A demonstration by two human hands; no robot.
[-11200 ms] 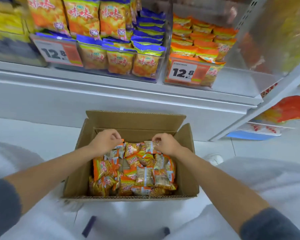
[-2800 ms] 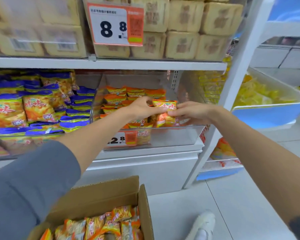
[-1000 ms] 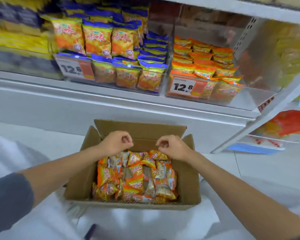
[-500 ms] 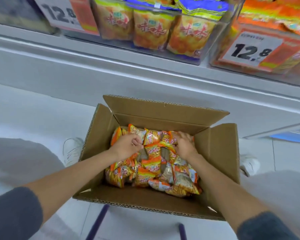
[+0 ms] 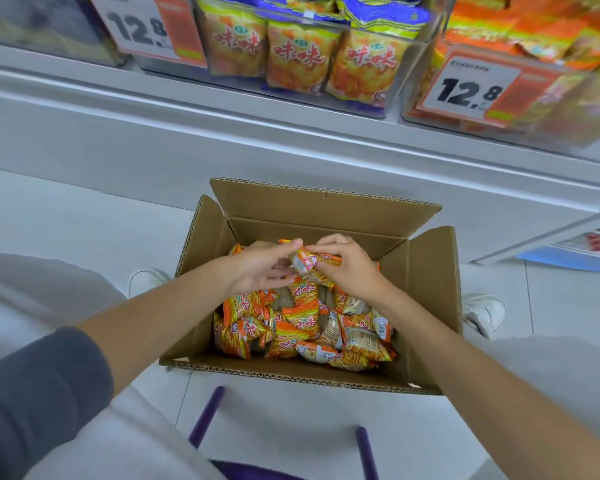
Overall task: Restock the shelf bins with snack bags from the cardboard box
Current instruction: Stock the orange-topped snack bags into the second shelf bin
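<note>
A small orange foil snack bag [image 5: 310,268] is pinched between a person's left hand [image 5: 257,271] and right hand [image 5: 352,271], the fingers [image 5: 328,241] of both curled on it. It sits just above the heap of matching bags [image 5: 302,327] in the open brown cardboard box [image 5: 426,271] on the pale tiled floor [image 5: 84,216]. Beyond the box, clear plastic shelf bins [image 5: 395,95] hold larger yellow-orange bags [image 5: 298,57] behind white-and-orange price tags [image 5: 471,88].

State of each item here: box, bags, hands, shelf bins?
Brown cardboard box: open, flaps up, on floor.
Pile of small orange snack bags: loose inside the box.
Single orange snack bag: above the pile, between both hands.
Left hand: pinches that bag.
Right hand: grips that bag.
Clear shelf bin with yellow-and-blue bags: stocked, front bags upright.
Clear shelf bin with orange bags: stocked.
</note>
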